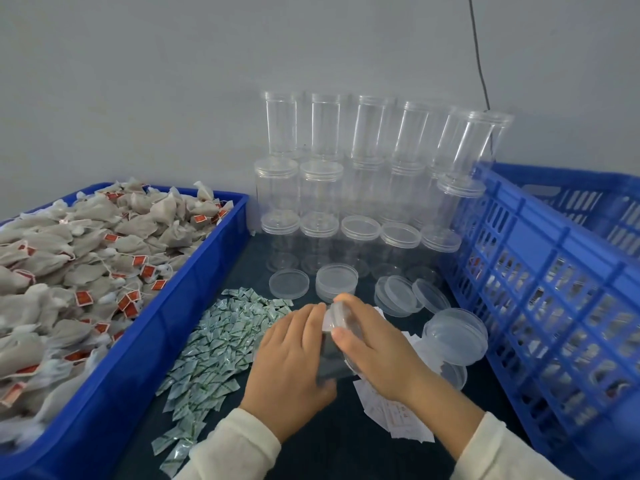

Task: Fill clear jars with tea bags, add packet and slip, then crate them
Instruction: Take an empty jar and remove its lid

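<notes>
While the left hand (294, 344) steadies the jar (334, 355), the right hand (374, 344) grips its lid (341, 315).

Two bare hands, left hand (294, 355) and right hand (374, 348), are emerging from cream long-sleeved knit cuffs (239, 445); no rings, watch or gloves are showing.

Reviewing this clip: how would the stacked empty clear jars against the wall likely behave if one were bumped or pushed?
The stacked clear jars look empty and thin-walled, so probably light for their size. They are tall, narrow and stand three tiers high, with the right-hand top jar already tilted, so a nudge would likely tip them. Being round, a fallen one would probably roll.
</notes>
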The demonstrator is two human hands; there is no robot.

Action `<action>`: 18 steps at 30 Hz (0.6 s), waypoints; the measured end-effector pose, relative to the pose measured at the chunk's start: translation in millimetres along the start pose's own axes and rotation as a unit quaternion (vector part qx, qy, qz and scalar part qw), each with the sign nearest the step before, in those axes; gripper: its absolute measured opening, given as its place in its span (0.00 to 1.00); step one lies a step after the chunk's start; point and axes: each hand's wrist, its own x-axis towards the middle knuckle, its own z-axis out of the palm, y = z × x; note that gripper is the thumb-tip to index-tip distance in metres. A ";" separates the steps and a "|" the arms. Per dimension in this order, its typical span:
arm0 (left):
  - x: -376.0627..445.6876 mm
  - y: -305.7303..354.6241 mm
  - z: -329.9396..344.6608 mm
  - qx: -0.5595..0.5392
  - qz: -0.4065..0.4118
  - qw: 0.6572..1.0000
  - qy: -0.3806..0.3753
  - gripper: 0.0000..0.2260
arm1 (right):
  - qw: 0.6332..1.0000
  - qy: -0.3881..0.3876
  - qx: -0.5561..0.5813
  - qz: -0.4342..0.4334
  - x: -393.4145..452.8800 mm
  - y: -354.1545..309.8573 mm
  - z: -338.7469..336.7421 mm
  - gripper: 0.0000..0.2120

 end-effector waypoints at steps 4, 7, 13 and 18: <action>-0.5 -11.5 -11.7 -0.116 -0.024 0.990 -0.070 0.44 | 0.993 -0.088 -0.056 -0.055 0.5 -0.9 -21.0 0.28; 0.0 -17.7 -22.9 -0.199 -0.029 0.973 -0.110 0.41 | 0.984 -0.136 -0.087 -0.082 3.4 -5.3 -33.7 0.32; -3.4 -32.9 -38.9 -0.311 -0.055 0.917 -0.242 0.39 | 0.956 -0.223 -0.104 -0.163 2.0 -17.6 -50.5 0.35; -8.6 -40.2 -39.4 -0.492 -0.066 0.806 -0.322 0.40 | 0.932 -0.287 -0.086 -0.204 -0.1 -26.2 -53.1 0.36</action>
